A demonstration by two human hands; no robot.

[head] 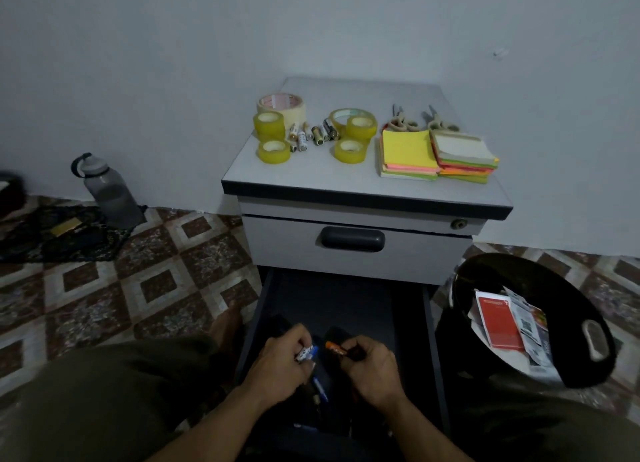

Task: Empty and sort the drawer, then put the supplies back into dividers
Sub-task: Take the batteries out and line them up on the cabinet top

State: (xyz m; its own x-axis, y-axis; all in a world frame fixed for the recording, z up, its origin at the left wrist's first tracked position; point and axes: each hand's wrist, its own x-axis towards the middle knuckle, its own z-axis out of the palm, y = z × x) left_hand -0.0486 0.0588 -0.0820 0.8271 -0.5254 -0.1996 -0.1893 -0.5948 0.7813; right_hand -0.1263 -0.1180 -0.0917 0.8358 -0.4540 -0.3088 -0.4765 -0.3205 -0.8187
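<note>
The lower drawer (273, 298) of a grey cabinet (360, 253) stands pulled out, dark inside. Over it, my left hand (282, 364) grips a white and blue marker (308, 352). My right hand (372, 366) holds an orange and black battery-like item (335, 347). More pens (320, 390) lie in the drawer below my hands. On the cabinet top lie several tape rolls (273, 151), several batteries (311, 134), two pairs of scissors (420, 122) and two stacks of sticky notes (410, 156).
A black bin (533, 323) with paper scraps stands right of the drawer. A grey water bottle (107, 191) and a dark cloth (59, 236) are on the tiled floor at the left. The upper drawer (353, 241) is closed. My knees frame the bottom.
</note>
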